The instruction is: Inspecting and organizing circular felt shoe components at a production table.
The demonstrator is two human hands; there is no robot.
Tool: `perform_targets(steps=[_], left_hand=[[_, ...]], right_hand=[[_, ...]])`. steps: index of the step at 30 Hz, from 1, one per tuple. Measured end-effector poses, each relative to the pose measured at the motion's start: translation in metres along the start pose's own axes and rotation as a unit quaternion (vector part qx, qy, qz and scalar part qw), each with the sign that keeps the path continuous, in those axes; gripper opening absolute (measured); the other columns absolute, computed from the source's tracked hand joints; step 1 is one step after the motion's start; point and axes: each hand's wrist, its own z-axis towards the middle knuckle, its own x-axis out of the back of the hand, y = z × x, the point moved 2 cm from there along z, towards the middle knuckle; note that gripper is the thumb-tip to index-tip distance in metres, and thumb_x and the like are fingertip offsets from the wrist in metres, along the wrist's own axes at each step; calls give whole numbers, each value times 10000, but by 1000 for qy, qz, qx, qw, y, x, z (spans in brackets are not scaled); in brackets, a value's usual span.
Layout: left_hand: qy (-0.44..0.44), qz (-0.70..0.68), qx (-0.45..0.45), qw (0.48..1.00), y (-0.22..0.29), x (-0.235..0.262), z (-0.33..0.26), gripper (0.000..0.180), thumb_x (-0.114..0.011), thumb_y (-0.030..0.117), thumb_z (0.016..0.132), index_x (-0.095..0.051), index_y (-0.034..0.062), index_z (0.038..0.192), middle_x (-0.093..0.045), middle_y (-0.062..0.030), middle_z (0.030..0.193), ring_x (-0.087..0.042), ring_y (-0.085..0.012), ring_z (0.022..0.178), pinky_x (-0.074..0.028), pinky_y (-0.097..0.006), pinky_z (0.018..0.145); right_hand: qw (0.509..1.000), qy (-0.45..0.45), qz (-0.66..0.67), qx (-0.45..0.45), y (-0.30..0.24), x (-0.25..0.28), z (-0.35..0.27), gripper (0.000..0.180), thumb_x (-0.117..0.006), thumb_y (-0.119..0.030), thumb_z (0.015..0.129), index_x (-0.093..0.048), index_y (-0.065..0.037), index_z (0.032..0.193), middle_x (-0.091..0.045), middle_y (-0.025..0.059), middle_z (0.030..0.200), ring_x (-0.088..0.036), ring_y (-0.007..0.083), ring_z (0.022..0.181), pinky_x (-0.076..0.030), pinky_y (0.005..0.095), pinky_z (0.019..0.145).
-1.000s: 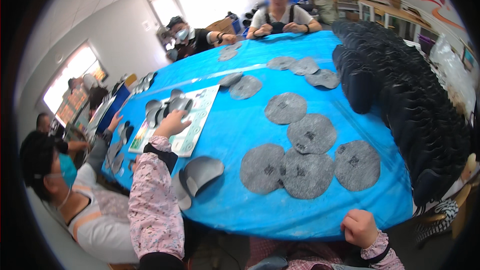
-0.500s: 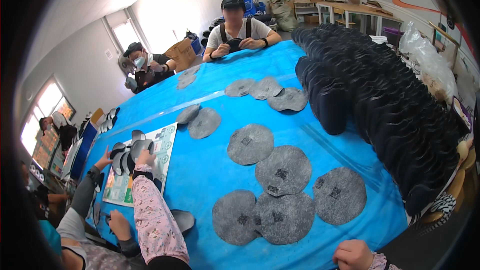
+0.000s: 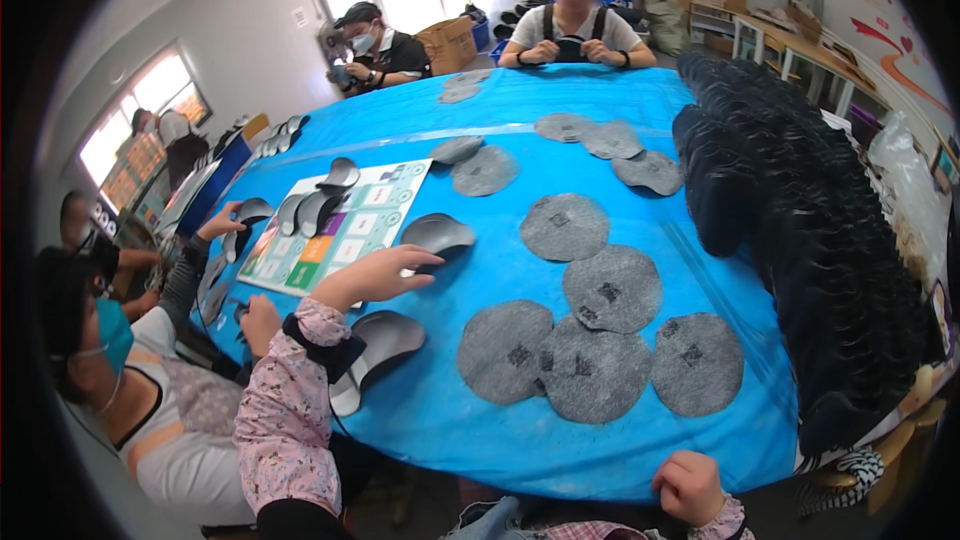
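Note:
My left hand [image 3: 375, 275] reaches out over the blue-covered table [image 3: 430, 420], and its fingertips pinch the near edge of a dark grey curved brim piece [image 3: 440, 232]. That piece lies just right of a white chart with coloured squares [image 3: 345, 230], which carries several more such pieces. Another curved brim piece [image 3: 385, 340] lies under my left forearm, near the table's edge. My right hand [image 3: 688, 485] rests as a closed fist at the near table edge with nothing visible in it.
Several round grey felt discs [image 3: 610, 285] lie across the middle of the table. Long stacks of dark caps [image 3: 800, 230] fill the right side. A masked person [image 3: 100, 340] sits at my left, one hand [image 3: 258, 320] by the table edge. Two people [image 3: 575, 20] sit at the far end.
My left hand has moved from the pieces on the chart to the brim piece right of it. The view has swung, so the table sits differently in the picture. My right fist stays at the near edge.

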Motion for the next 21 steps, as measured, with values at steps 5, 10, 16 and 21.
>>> perform_targets(steps=[5,10,16,21], left_hand=[[164,72,40,983,47,3,-36,538,-564,175,861,-357,169,1357,-393,-153,1349,-601,-280,954,-468,-382,825],[252,126,41,959,-40,9,-23,590,-594,310,825,-366,141,1342,-235,-209,1425,-564,-363,994,-454,-429,852],[237,162,271,919,-219,39,-53,557,-638,347,720,-534,3,1145,-425,-309,1246,-440,-433,1137,-394,-429,952],[232,97,363,897,-273,27,-42,622,-651,414,721,-539,-24,1149,-390,-307,1291,-367,-405,1228,-354,-408,999]], right_hand=[[1000,21,-6,-9,-3,-7,-2,122,-531,41,571,-517,-80,581,-486,69,594,-507,256,535,-405,356,470],[999,24,-23,-14,-4,-7,0,123,-523,49,569,-511,-74,575,-484,76,593,-509,261,543,-406,359,472],[999,31,-21,-13,-4,-4,1,120,-527,39,570,-510,-80,569,-484,74,596,-511,260,544,-409,357,474],[998,25,-47,-20,2,-4,-4,110,-553,7,571,-513,-96,563,-487,59,594,-516,242,529,-419,345,464]])
